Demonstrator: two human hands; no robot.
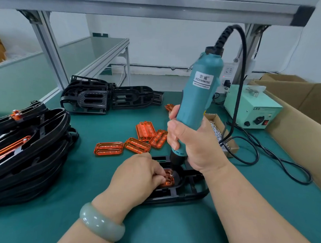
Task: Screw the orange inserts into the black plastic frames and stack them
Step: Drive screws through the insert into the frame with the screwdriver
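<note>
Right grip: the right hand [191, 142] wraps closed around the lower body of the driver [198, 94], which leans slightly with its tip down.
Left grip: the left hand [138, 175] curls its fingers onto the insert [168, 180] and pins it in the frame [185, 192]. I cannot tell whether it also pinches a screw.
Contact: the driver's tip meets the insert just beside the left fingertips.
Place: the frame lies flat on the mat [96, 178], between the forearms.
Around: spare inserts [108, 148] lie loose behind. The stack [33, 153] of fitted frames is to the left, the screw box [210, 117] to the right.
Risk: with the driver tilted, the screw may start crooked, or the bit may skip off and gouge the plastic or nick the fingers. If the left hand eases, the insert could shift off its seat.
Look: the insert is translucent orange and ribbed, mostly hidden by fingers. The frame is black, with open ribs.
</note>
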